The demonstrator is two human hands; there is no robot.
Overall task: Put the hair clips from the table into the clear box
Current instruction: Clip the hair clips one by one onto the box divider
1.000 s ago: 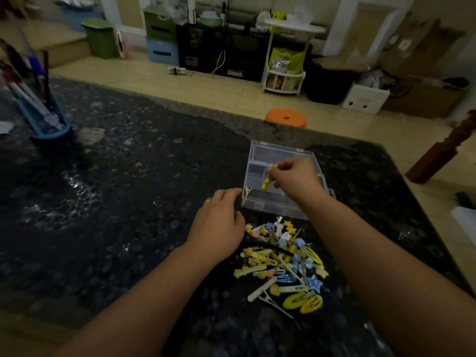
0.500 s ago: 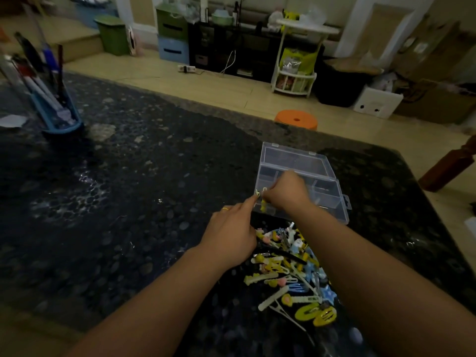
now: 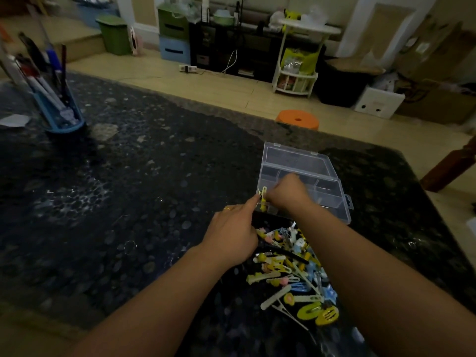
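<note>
Now my right hand has come down from over the clear plastic compartment box to its near-left corner, pinching a small yellow hair clip that my left hand's forefinger touches, so it's nearly in, with the colourful clip pile waiting near the table's near edge.

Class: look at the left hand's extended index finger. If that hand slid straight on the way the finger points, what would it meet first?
Probably the yellow hair clip pinched by the right hand, at the near-left corner of the clear plastic box. The left hand fingertip is almost there already; depth is unclear.
</note>
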